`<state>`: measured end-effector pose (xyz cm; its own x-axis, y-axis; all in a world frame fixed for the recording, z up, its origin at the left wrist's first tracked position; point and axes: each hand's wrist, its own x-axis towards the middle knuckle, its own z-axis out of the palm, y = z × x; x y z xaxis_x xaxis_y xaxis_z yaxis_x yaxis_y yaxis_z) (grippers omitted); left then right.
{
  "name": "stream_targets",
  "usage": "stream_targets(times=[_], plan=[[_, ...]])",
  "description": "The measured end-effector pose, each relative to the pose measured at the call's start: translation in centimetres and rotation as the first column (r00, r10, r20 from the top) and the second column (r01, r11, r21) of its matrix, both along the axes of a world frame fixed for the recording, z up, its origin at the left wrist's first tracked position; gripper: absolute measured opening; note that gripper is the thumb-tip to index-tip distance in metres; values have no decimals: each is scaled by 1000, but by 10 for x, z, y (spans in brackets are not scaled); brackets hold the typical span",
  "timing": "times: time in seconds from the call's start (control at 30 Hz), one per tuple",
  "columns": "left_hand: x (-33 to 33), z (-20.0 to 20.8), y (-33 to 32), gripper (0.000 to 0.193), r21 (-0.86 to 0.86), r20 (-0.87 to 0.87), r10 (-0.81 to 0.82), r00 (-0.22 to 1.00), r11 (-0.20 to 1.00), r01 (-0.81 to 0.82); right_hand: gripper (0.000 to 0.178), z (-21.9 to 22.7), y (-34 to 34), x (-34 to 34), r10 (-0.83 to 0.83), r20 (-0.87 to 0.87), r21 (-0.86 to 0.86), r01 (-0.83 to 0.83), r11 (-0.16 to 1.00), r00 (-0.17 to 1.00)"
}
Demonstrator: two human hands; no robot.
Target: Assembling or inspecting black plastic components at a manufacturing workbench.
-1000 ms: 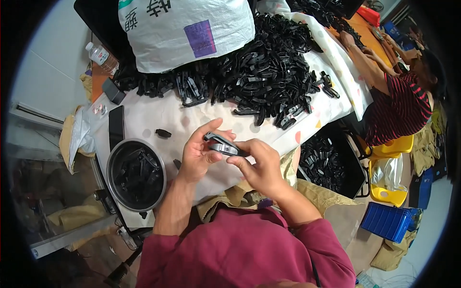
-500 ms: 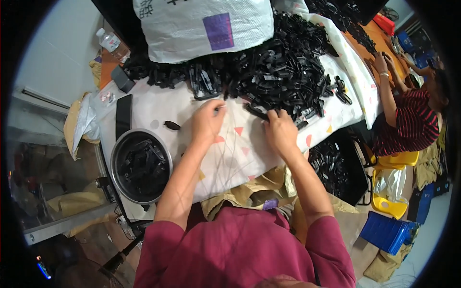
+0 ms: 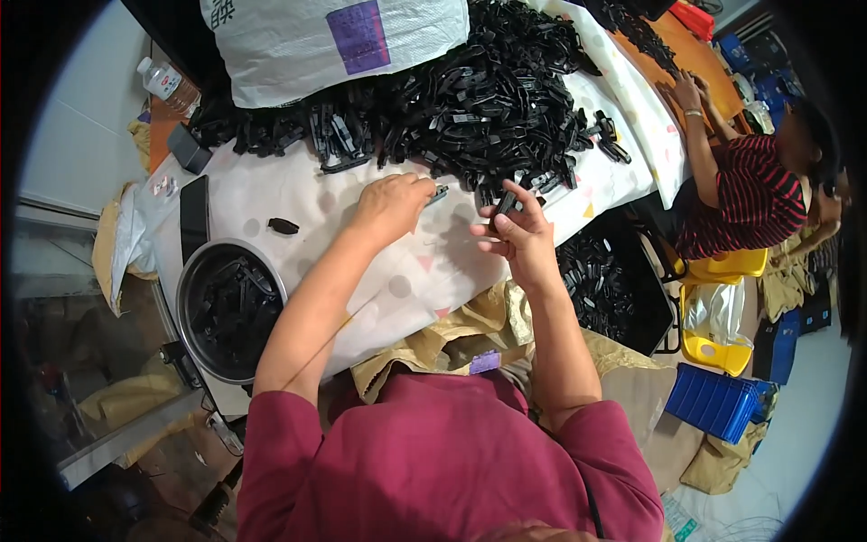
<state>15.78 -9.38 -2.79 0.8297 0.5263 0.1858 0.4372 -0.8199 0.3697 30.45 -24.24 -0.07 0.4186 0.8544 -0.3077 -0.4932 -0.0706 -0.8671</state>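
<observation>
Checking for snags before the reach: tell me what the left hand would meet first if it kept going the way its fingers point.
The left hand holds a small black plastic piece and points up-right along the white patterned cloth. Going straight on, it would probably first meet the near edge of the big heap of black plastic parts; depth is hard to judge.

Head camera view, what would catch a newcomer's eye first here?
A sprawling heap of black plastic parts covers the far side of the white cloth-covered table. At its near edge, the left hand and the right hand each hold a black piece. A round metal bowl of more parts sits at the left.
</observation>
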Motion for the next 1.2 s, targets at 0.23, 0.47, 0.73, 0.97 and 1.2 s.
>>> stream_targets(times=[0.23,0.47,0.73,0.97,1.2], plan=[[-1,20,-5,18,-832,-4,315,949,525,-178,15,4,7,-8,-18,112,64,11,998,994],[-22,69,-26,25,-914,351,229,908,294,279,19,30,4,-38,-70,385,307,-56,950,920],[-40,89,-37,20,-400,467,-102,878,861,313,19,40,-7,-46,-267,825,386,-152,910,497],[-49,80,-46,31,-377,455,-46,889,894,240,32,60,2,-54,-166,704,305,-83,949,691],[-99,76,-65,27,-240,267,-31,963,966,97,36,27,-1,-59,309,779,-7,-485,874,545]])
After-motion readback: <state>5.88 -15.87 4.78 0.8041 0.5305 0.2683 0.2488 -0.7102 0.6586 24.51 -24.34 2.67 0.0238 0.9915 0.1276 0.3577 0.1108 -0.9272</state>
